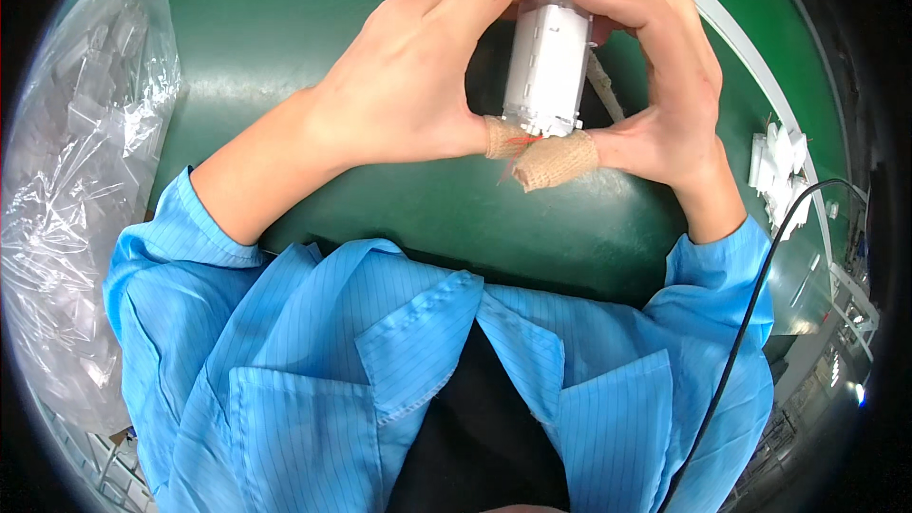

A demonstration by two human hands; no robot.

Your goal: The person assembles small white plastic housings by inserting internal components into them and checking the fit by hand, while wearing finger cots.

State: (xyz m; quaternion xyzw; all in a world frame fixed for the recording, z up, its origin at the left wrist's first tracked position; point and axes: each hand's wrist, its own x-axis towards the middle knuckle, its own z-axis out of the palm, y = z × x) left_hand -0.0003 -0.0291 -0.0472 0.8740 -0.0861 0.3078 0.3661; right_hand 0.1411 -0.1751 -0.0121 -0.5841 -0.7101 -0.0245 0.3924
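Observation:
Both hands hold a white boxy part with a clear plastic casing (548, 66) above the green table. My left hand (408, 71) is closed around its left side, fingers over the far end and thumb at the near end. From the other side, my right hand (679, 66) grips it the same way, its thumb pressed against the near end. Tan cloth wraps (558, 161) cover both thumbs. Thin red wires (521, 141) show by the thumb tips at the part's near end. The fingertips at the far end are partly hidden.
A large clear plastic bag (81, 218) with transparent pieces inside lies at the left. Several small white pieces (781, 171) sit by the table's right edge. A black cable (736, 351) runs down the right side. Something dark lies behind the held part.

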